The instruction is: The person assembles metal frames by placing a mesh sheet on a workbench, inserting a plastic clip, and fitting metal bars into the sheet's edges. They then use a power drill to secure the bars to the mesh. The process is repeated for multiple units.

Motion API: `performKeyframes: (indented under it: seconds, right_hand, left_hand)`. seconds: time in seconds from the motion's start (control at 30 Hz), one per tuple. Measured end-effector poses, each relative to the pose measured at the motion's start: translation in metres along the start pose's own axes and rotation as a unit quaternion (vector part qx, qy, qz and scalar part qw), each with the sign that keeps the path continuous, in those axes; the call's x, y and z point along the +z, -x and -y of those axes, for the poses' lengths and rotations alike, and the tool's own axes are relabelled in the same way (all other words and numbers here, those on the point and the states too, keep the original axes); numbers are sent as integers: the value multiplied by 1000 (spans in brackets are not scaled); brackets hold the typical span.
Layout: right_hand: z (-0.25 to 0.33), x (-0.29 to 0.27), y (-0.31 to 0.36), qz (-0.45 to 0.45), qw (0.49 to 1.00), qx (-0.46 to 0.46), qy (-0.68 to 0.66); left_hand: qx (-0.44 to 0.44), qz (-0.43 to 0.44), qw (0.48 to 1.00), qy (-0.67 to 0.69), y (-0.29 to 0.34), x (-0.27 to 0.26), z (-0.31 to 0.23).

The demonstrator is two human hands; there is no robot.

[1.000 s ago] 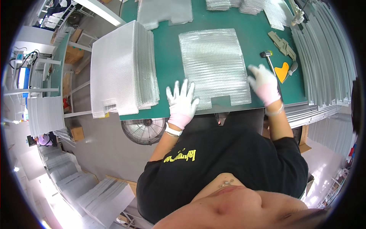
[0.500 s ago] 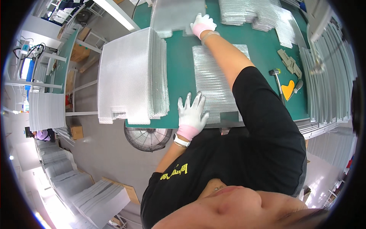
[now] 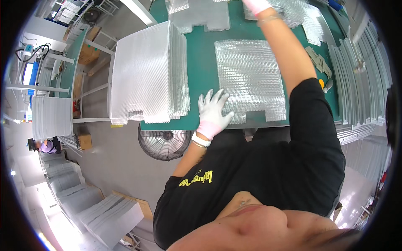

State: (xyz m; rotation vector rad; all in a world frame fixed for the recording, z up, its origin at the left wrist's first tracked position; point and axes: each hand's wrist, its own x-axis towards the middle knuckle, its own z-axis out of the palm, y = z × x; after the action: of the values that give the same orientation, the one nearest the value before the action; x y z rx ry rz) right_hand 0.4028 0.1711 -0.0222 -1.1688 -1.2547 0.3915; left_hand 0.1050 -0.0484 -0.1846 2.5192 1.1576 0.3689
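On the green table (image 3: 202,46), head view, the clear ribbed sheet (image 3: 249,79) lies flat before the person and serves here as the centre of the clock. At nine o'clock stands a tall stack (image 3: 142,73) of similar notched sheets; further piles lie at eleven (image 3: 200,17) and one o'clock (image 3: 294,15). Progress, as judged from this layout: the sheet is laid out with its notch toward six o'clock, and nothing visible has been placed over it; which piles are finished and which remain to be handled cannot be told. The left hand (image 3: 214,112), gloved, lies between seven and eight o'clock, its fingers spread wide and gripping nothing; the thumb and index finger appear to rest on the sheet's near corner. The right hand (image 3: 256,5), at twelve o'clock beside the one o'clock pile, is cut by the upper edge, so its spread and any hold cannot be told. A grey tool (image 3: 318,59) lies between two and three o'clock.
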Motion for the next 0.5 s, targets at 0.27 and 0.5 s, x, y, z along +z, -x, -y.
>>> performKeyframes:
  seconds: [0.27, 0.5]
  right_hand:
    - [55, -119, 197, -23, 992, 104, -64]
    - [61, -137, 332, 32, 981, 191, 1]
  left_hand:
    - [33, -180, 982, -49, -10, -7, 4]
    - [-135, -133, 905, 382, 16, -54, -47]
